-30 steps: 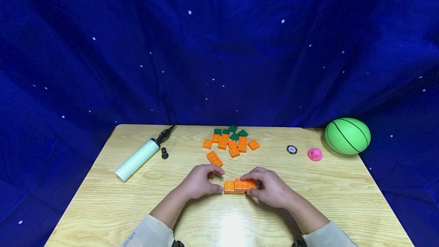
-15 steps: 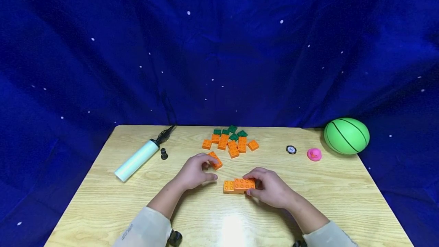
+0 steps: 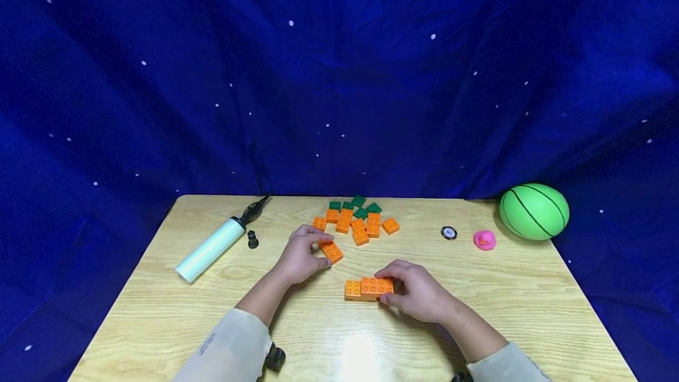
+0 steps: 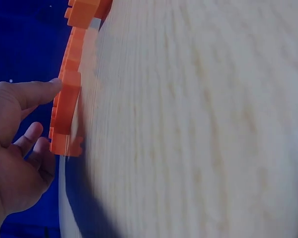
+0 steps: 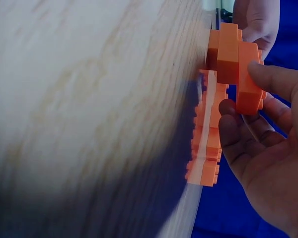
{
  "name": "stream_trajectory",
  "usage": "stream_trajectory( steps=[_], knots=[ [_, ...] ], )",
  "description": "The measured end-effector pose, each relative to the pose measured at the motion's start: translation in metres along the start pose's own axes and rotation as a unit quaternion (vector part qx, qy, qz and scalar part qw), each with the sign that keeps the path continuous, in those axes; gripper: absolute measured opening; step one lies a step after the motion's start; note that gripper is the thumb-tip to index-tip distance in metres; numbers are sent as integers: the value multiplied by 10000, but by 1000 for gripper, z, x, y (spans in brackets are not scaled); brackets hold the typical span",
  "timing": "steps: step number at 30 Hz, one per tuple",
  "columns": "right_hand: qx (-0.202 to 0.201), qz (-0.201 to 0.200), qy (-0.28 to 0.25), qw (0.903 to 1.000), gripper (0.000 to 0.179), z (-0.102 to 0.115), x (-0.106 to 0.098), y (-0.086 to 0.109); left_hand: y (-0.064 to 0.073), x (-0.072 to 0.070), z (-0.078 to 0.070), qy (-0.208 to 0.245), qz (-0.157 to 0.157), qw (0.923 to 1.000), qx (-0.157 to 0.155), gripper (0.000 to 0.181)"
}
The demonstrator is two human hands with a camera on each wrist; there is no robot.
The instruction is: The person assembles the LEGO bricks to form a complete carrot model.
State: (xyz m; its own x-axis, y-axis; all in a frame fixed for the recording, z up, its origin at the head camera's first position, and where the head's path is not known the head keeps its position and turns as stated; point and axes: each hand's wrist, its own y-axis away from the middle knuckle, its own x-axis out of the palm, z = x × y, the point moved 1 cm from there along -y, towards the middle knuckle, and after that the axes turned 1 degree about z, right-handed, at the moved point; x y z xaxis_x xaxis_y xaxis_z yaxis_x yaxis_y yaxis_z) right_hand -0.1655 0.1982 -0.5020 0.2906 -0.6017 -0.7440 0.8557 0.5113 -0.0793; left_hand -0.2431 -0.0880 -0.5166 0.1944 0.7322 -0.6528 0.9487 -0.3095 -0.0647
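My left hand (image 3: 302, 257) reaches around a loose orange toy building brick (image 3: 331, 252), thumb at its near edge and index finger across its far side. In the left wrist view, the thumb tip overlaps an orange brick (image 4: 68, 106), while the other fingers are bent below it. My right hand (image 3: 416, 290) grips the right end of a small stack of orange bricks (image 3: 369, 289). The top brick sits toward the right, leaving studs showing at the left. The right wrist view shows the thumb pressed on the upper brick (image 5: 248, 82) and fingers under its opposite side.
Several orange bricks (image 3: 345, 221) and green bricks (image 3: 361, 213) lie at the back middle. A hand pump (image 3: 212, 249) and black chess pawn (image 3: 253, 240) lie left. A poker chip (image 3: 448, 233), pink rubber duck (image 3: 484, 240) and green ball (image 3: 534, 211) are right on the wooden table (image 3: 504, 299).
My left hand has moved from beside the stack, away and to the left, to the loose orange brick. The right hand stays on the stack.
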Motion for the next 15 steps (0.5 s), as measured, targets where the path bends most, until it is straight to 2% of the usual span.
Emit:
stream_trajectory(
  steps=[6,11,15],
  knots=[
    [-53,-31,158,9999,36,0,0,-1,-6,1,6,-270,9,9996,-66,56],
    [31,-45,253,9997,36,1,0,-1,-8,2,11,-514,30,9986,-97,54],
    [63,-54,246,9997,35,2,0,-1,-10,3,13,-511,-12,9987,-58,49]
  ],
)
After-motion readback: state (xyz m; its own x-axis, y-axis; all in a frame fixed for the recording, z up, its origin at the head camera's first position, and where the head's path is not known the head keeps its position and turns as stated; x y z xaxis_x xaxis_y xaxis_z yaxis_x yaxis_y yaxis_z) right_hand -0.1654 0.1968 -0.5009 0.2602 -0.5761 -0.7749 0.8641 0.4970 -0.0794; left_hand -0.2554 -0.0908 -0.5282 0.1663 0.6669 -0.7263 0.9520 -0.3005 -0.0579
